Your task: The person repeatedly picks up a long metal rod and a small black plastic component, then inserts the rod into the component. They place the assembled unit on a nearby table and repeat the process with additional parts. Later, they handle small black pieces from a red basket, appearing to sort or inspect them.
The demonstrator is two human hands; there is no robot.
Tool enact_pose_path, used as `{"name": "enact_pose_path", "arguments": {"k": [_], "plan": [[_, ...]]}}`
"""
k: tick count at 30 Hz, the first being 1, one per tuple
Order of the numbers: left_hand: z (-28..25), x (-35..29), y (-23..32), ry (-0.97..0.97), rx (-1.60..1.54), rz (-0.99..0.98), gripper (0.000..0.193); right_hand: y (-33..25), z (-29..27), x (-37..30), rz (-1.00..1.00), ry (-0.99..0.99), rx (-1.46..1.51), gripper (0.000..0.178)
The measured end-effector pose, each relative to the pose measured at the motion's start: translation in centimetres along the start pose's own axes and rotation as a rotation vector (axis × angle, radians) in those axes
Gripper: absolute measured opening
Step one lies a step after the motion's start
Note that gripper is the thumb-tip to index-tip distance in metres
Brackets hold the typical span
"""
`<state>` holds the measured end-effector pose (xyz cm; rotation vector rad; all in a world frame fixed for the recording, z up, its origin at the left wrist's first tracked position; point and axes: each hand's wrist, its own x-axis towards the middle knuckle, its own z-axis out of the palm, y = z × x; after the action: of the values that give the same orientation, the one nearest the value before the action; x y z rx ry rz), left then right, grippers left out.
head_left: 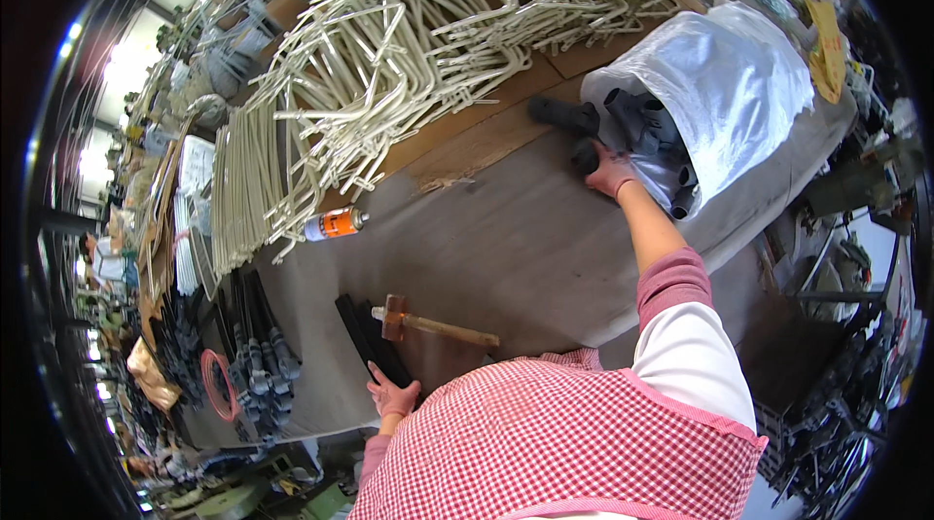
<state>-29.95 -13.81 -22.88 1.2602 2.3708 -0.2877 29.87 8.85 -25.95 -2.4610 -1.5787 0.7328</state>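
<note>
1. Our right hand (611,170), in a pinkish work glove, is stretched out across the table to the mouth of the clear plastic bag (739,82) and is closed around one of the dark grey plastic tube fittings (587,156) at the bag's opening.
2. More dark fittings of the same kind fill the bag's mouth just beside the hand, and one lies out on the table a little to the left of it (562,113).
3. Our left hand (392,394), also gloved, rests with fingers spread on the near end of a flat black bar (370,337) at the table's front edge; it presses on it rather than grips it.
4. A wooden-handled mallet with a rusty brown head (428,322) lies just beside that bar, its head touching or nearly touching the bar.
5. An orange and white spray can (334,224) lies on its side on the grey table (506,248), near a big heap of cream-coloured bent metal tube frames (409,43).
</note>
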Motion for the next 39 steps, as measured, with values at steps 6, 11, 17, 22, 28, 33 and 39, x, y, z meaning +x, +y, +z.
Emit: {"name": "enact_pose_path", "arguments": {"k": [6, 11, 17, 22, 28, 33, 39], "plan": [[-3.0, 3.7, 1.9, 0.217, -0.060, 0.219, 0.099, -14.0, 8.3, -7.3, -0.290, -0.023, 0.138, 0.100], [-3.0, 1.3, 7.1, -0.041, -0.880, 0.627, 0.056, -24.7, 12.5, -18.3, -0.541, -0.238, 0.679, 0.098], [-2.3, -0.2, 2.2, -0.753, -2.165, 0.095, 0.031, -31.0, 16.5, -28.4, -1.066, -0.650, 0.623, 0.057], [-4.8, -0.8, -8.5, -0.520, -2.457, 0.170, 0.031, -32.8, 19.8, -29.0, -1.496, -0.245, -0.300, 0.047], [-7.7, -3.5, -14.5, -0.348, -2.422, 0.466, 0.043, -38.0, 23.7, -31.4, -1.827, -0.128, -0.911, 0.035], [-6.7, -4.0, -18.0, -0.347, -2.495, 0.483, 0.044, -41.0, 19.1, -33.5, -1.893, -0.234, -0.248, 0.027], [-1.6, -3.7, -18.4, -0.313, -2.425, 0.246, 0.035, -42.9, 13.1, -35.6, -1.243, -0.524, 1.208, 0.040]]}}
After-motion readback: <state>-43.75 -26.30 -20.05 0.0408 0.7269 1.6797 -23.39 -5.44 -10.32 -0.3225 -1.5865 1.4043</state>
